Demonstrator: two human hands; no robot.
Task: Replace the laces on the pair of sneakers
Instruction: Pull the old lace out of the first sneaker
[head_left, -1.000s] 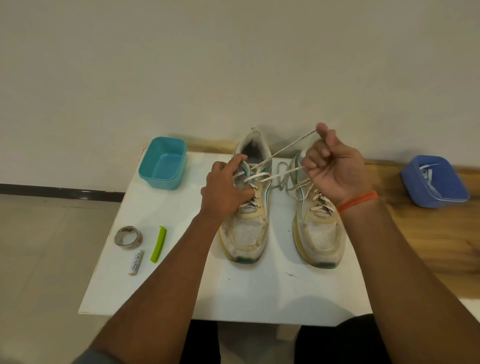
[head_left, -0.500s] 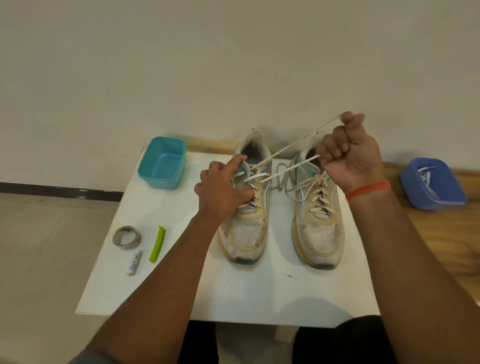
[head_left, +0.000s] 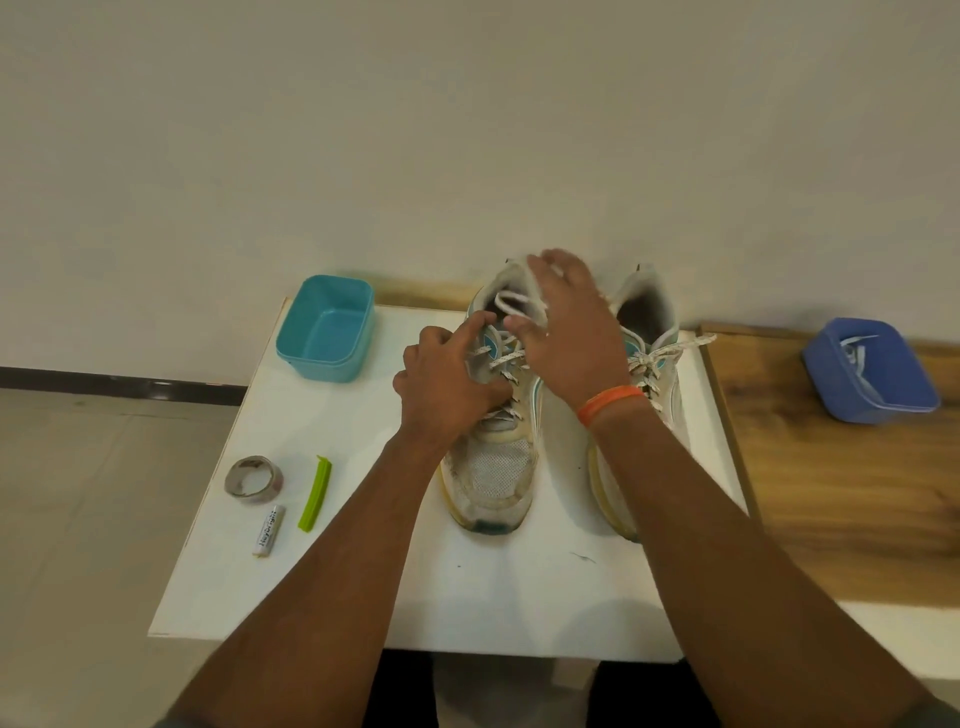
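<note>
Our right hand (head_left: 566, 332) is motion-blurred and covers the collar of the left worn white mesh sneaker (head_left: 493, 467), so we cannot tell whether it holds the speckled white lace (head_left: 506, 358). Our right forearm hides the right sneaker's (head_left: 660, 332) toe.

Sneakers (head_left: 493, 467) side by side on table (head_left: 363, 597); tub (head_left: 326, 328) behind-left; tape (head_left: 253, 479) left.

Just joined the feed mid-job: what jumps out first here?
Two worn sneakers sit side by side on the white table, both hands over the left sneaker: the left hand pinches its lace, the right hand spreads above the opening. A teal tub sits back-left, a blue tub far right.
</note>
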